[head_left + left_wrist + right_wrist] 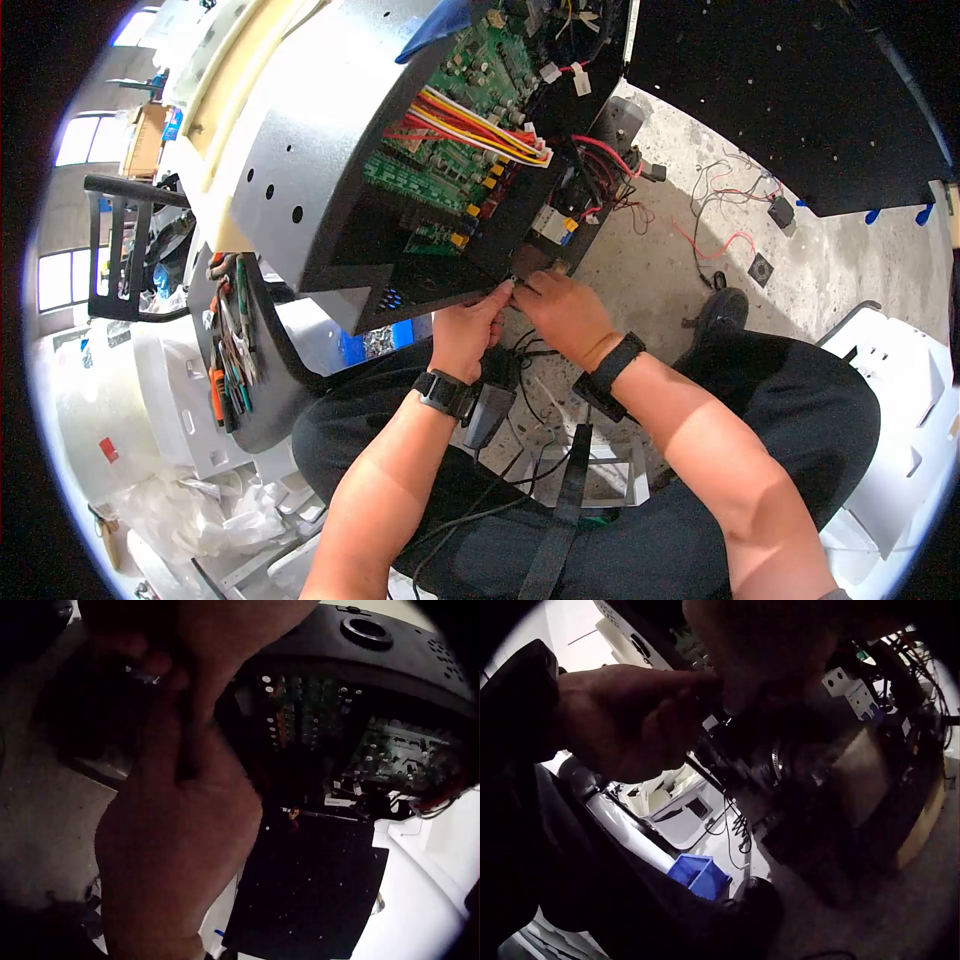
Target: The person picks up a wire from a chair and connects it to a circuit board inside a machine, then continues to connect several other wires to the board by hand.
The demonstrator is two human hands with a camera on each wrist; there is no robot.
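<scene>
Both hands meet at the lower corner of an open black metal cabinet (340, 215) in the head view. My left hand (465, 335) pinches a small shiny part (142, 676) between thumb and forefinger. From the other side my right hand (568, 315) touches the same spot, its fingers bent round the part. The fingers cover most of it, so its shape cannot be told. Just above the hands sits a white breaker (550, 225) inside the cabinet. Green circuit boards (490, 70) and a bundle of red, yellow and white wires (470, 125) lie further up.
A black panel (790, 90) hangs at the upper right. Loose wires (715, 190) and a small square grille (761, 270) lie on the concrete floor. Pliers and other tools (232, 350) stand at the left. A black adapter (490, 412) hangs below the left hand, with cables around it.
</scene>
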